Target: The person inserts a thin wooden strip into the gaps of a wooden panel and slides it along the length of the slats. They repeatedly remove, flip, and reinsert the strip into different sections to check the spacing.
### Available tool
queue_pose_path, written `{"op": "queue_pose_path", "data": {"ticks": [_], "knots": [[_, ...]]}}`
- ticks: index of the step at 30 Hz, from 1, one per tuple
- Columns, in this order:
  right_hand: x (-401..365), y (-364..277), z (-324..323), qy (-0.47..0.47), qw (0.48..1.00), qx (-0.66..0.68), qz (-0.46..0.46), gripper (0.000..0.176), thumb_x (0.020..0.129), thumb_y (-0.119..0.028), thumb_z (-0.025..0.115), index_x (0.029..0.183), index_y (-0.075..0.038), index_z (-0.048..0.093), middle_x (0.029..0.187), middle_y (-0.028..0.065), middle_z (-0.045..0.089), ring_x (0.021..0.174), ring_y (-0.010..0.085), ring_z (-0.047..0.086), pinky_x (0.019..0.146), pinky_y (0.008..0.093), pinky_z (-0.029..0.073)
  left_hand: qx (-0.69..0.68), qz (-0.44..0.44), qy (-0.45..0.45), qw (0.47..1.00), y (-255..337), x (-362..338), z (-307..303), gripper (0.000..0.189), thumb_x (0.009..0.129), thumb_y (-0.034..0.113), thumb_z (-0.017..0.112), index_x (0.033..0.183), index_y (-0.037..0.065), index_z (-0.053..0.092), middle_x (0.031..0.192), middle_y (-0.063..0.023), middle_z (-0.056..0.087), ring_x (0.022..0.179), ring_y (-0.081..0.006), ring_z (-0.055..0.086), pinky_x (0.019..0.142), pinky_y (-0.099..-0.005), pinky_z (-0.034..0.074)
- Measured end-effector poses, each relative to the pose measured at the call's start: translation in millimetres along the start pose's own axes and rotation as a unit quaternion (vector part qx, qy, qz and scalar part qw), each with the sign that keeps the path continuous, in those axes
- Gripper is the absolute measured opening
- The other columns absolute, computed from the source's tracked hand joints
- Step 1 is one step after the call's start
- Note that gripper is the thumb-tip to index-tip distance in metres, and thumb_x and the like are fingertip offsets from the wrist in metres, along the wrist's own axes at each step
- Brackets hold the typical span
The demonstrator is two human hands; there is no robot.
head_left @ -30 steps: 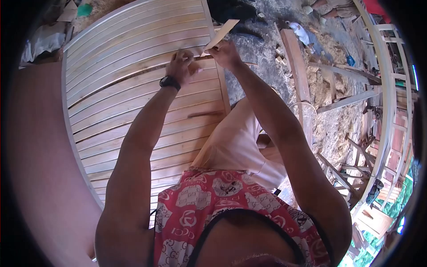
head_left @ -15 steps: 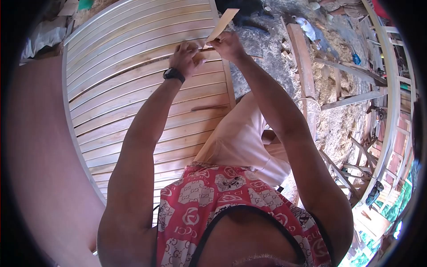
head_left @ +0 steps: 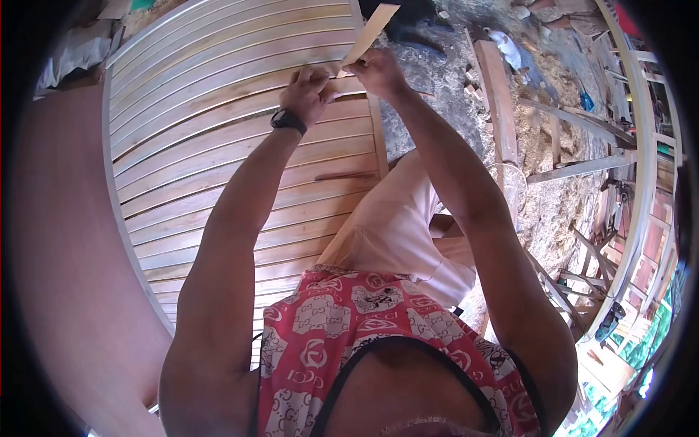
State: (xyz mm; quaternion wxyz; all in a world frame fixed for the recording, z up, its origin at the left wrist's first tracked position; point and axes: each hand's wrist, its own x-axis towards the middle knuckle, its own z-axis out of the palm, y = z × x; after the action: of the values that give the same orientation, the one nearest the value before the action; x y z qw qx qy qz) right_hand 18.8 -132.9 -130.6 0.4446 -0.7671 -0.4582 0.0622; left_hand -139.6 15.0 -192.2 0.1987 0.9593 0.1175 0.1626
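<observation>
My right hand [head_left: 380, 73] is closed on a thin, flat wooden strip [head_left: 373, 30], which slants up and away to the right from its fingers. Just left of it, my left hand [head_left: 306, 93], with a dark watch on the wrist, has its fingers bent and drawn together near the strip's lower end. What those left fingers grip, if anything, is hidden. Both hands are over a large slatted wooden panel [head_left: 240, 156] with dark gaps between its slats. A slim dark stick [head_left: 344, 175] lies on the slats nearer my body.
A smooth brown board [head_left: 80, 240] borders the slatted panel on the left. To the right are a wooden beam [head_left: 497, 109], crossing timbers [head_left: 579, 169] and a floor strewn with shavings [head_left: 542, 138]. A dark shape [head_left: 415, 33] lies beyond my right hand.
The view has shifted slightly. My left fingers sit a little farther from the strip's lower end; the strip stays in my right hand, tilted much the same.
</observation>
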Motion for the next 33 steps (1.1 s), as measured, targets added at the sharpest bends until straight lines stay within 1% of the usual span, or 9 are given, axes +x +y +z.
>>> {"op": "queue_pose_path", "data": {"ticks": [9,15,18,20,23,27,29,32,33], "knots": [[2.3,6.5,2.3,-0.023,0.999,-0.018,0.032,0.015,0.087,-0.015,0.078,0.1,-0.009,0.078,0.081,0.0133,0.076,0.072,0.0294,0.076,0.065,0.0395,0.06,0.005,-0.004,0.032,0.999,4.5,-2.2,0.6,0.045,0.081,0.045,0.085,0.119,0.022,0.078,0.129,-0.0014,0.061,0.125,-0.0294,0.06,0.091,-0.0473,0.06],[-2.3,20.0,11.8,0.019,0.998,0.067,0.004,0.015,0.086,-0.012,0.075,0.101,-0.009,0.076,0.087,0.0146,0.076,0.079,0.0328,0.076,0.068,0.0406,0.061,-0.003,-0.014,0.038,0.999,7.9,-2.4,0.6,0.043,0.082,0.043,0.084,0.118,0.021,0.078,0.126,-0.0024,0.062,0.126,-0.0302,0.06,0.09,-0.0478,0.06],[-5.7,16.9,9.1,-0.013,0.999,-0.029,0.025,0.015,0.088,-0.013,0.075,0.102,-0.011,0.076,0.088,0.0158,0.076,0.081,0.0343,0.076,0.069,0.0425,0.061,0.007,-0.01,0.05,0.999,9.4,-3.6,5.1,0.041,0.083,0.041,0.084,0.117,0.02,0.078,0.127,-0.0039,0.063,0.127,-0.0309,0.06,0.092,-0.0472,0.06],[-4.8,15.1,9.9,-0.007,0.999,-0.024,0.044,0.013,0.09,-0.015,0.075,0.102,-0.013,0.076,0.088,0.0165,0.075,0.081,0.0363,0.075,0.069,0.044,0.061,0.025,-0.036,0.047,0.998,14.3,-2.3,9.5,0.034,0.088,0.041,0.081,0.111,0.016,0.08,0.138,-0.0128,0.063,0.128,-0.0369,0.06,0.104,-0.0476,0.054],[-4.7,14.2,10.1,-0.007,0.998,-0.05,0.025,0.012,0.091,-0.017,0.075,0.103,-0.014,0.076,0.088,0.016,0.075,0.082,0.0377,0.074,0.069,0.0442,0.06,-0.071,0.018,0.021,0.997,8.9,-1.4,10.0,0.029,0.089,0.035,0.079,0.109,0.015,0.077,0.135,-0.0104,0.064,0.129,-0.0373,0.058,0.109,-0.0482,0.05],[-5.8,13.7,10.5,-0.002,0.999,-0.04,0.028,0.011,0.091,-0.018,0.076,0.101,-0.015,0.076,0.088,0.0148,0.075,0.082,0.0372,0.074,0.069,0.0447,0.06,0.013,0.058,0.081,0.995,17.5,-8.4,13.0,0.027,0.091,0.035,0.076,0.109,0.015,0.074,0.135,-0.0082,0.061,0.132,-0.0379,0.053,0.114,-0.0582,0.041],[-1.3,13.2,6.1,-0.009,0.998,-0.052,0.021,0.01,0.091,-0.017,0.075,0.101,-0.015,0.076,0.088,0.0138,0.075,0.081,0.0361,0.074,0.069,0.0451,0.059,0.095,0.007,0.012,0.995,27.7,-13.0,5.1,0.036,0.094,0.041,0.072,0.119,0.014,0.072,0.14,-0.0081,0.055,0.135,-0.0384,0.048,0.114,-0.0666,0.033],[2.6,-6.1,-9.0,0.014,1.0,0.008,0.027,0.01,0.092,-0.017,0.073,0.101,-0.015,0.077,0.088,0.0141,0.075,0.08,0.0359,0.074,0.069,0.0459,0.059,0.05,-0.024,-0.107,0.993,32.7,-8.3,-5.2,0.052,0.092,0.05,0.072,0.126,0.011,0.068,0.144,-0.0073,0.05,0.136,-0.0366,0.046,0.111,-0.0686,0.031],[0.3,-10.5,-13.7,0.013,1.0,0.009,0.026,0.01,0.092,-0.017,0.073,0.101,-0.015,0.077,0.088,0.0141,0.075,0.08,0.0359,0.074,0.069,0.0459,0.059,0.051,-0.025,-0.107,0.993,33.6,-7.2,-12.9,0.052,0.092,0.05,0.072,0.126,0.011,0.068,0.144,-0.0073,0.05,0.136,-0.0366,0.046,0.111,-0.0686,0.031]]}}
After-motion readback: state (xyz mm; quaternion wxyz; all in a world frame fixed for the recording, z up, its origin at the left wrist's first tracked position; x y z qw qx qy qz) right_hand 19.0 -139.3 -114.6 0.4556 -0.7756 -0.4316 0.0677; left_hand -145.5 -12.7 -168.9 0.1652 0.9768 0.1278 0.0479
